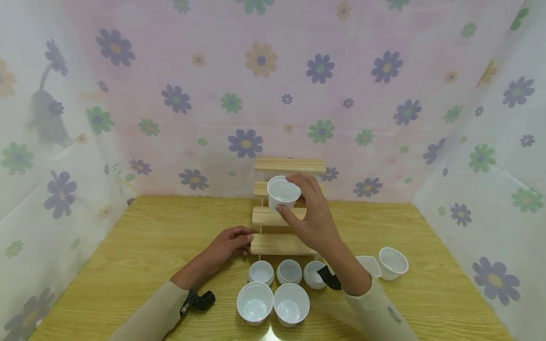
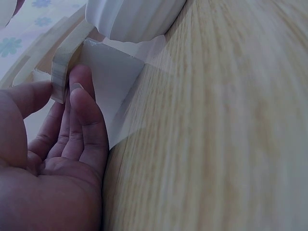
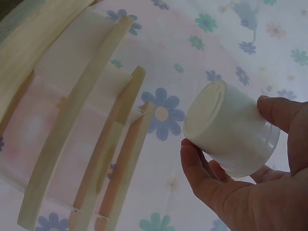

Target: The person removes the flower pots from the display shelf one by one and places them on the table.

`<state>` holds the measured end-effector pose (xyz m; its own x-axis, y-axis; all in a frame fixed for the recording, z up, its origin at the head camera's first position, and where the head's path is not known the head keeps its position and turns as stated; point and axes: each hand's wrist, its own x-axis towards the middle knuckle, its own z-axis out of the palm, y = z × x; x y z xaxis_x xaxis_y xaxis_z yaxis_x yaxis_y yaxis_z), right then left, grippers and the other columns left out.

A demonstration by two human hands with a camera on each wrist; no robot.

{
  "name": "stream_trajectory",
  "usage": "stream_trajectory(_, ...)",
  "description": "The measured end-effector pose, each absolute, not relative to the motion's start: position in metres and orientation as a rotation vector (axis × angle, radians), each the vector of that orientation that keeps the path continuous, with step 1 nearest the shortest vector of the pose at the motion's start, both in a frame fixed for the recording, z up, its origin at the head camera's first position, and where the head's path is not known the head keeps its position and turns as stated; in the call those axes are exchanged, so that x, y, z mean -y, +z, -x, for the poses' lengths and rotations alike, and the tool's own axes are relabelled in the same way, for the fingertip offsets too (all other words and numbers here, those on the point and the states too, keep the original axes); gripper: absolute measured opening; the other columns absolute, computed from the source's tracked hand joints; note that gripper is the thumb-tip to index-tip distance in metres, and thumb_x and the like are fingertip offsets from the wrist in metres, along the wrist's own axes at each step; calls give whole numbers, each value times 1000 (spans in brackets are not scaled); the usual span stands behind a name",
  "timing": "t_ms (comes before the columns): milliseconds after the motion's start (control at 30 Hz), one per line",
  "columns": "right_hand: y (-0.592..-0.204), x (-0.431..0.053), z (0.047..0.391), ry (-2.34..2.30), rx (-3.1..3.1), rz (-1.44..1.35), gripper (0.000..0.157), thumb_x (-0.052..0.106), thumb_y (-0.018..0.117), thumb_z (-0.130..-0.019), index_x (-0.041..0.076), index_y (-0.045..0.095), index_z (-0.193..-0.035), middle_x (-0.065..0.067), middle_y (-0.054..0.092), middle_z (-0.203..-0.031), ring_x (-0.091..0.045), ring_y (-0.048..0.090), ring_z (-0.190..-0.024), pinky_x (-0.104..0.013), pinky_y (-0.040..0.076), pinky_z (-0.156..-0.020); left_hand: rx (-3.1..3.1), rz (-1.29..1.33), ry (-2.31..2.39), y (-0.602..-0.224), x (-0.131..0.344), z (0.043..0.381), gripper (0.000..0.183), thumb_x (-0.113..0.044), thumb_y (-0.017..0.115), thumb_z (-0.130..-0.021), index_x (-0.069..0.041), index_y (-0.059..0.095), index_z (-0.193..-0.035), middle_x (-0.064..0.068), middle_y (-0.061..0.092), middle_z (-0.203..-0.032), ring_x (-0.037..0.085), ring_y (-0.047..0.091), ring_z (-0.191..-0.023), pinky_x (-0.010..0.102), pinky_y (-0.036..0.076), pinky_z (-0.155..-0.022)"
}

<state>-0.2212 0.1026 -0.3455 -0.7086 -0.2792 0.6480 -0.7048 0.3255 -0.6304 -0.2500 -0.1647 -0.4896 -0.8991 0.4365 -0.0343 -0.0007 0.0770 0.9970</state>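
Note:
My right hand point(image 1: 313, 220) holds a white plastic cup point(image 1: 283, 191), mouth tilted upward, in front of the upper steps of a tiered wooden stand point(image 1: 281, 244). In the right wrist view, thumb and fingers grip the sides of the cup point(image 3: 236, 127), its base toward the stand's boards point(image 3: 77, 120). My left hand point(image 1: 228, 244) is low at the stand's left side. There, in the left wrist view, thumb and fingers pinch the end of the lowest board point(image 2: 60, 77). A white ribbed cup point(image 2: 134, 19) stands just beyond that board.
Before the stand, three smaller white cups point(image 1: 261, 272) form a row, with two larger white cups point(image 1: 255, 303) nearer me. On the right, behind my forearm, are a white oval cup point(image 1: 393, 263) and a square white container point(image 1: 369, 266). A flowered cloth point(image 1: 204, 142) hangs behind the table point(image 1: 179, 213).

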Motion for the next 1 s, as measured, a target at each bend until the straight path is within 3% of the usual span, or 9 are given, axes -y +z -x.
stream_trajectory(467, -351, -114, 205, 1350, 2192, -885, 62, 2, 83, -91, 6, 55, -147, -10, 47, -150, -28, 58, -126, -42, 55, -105, -2008, -419, 1912, -492, 163, 249, 39, -26, 60, -111, 4, 62, -136, 7, 68, -100, 19, 65, -90, 30, 57, -80)
stream_trajectory(1000, -355, -122, 195, 1243, 2219, -873, 63, 7, 84, -92, 8, 55, -148, -9, 49, -148, -28, 59, -124, -48, 58, -99, -2020, -434, 1903, -492, 162, 249, 40, -27, 59, -111, 5, 61, -137, 8, 67, -101, 20, 65, -91, 31, 57, -82)
